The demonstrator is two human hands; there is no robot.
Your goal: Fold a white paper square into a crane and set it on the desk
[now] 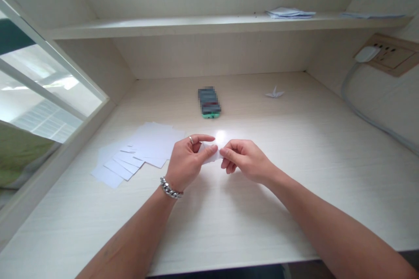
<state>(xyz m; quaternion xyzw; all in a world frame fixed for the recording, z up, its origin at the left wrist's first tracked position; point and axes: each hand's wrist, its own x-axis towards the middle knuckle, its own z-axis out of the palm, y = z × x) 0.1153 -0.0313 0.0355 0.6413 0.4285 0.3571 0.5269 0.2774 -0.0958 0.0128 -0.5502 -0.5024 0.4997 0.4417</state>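
Note:
A small folded piece of white paper (209, 157) is held between both hands above the middle of the desk. My left hand (188, 157), with a ring and a chain bracelet, pinches it with the thumb on top. At the paper's right end, my right hand (244, 159) closes thumb and index finger on its edge. The fingers hide part of the paper, so its full shape cannot be made out. Loose white paper sheets (153, 141) lie fanned out on the desk, left of my left hand.
Behind my hands lies a phone (209, 102), its screen blurred, with a green edge. A folded paper crane (274, 93) stands at the back right. Paper stacks (290, 13) rest on the shelf (183, 25). A plugged-in cable (366, 117) runs down the right wall.

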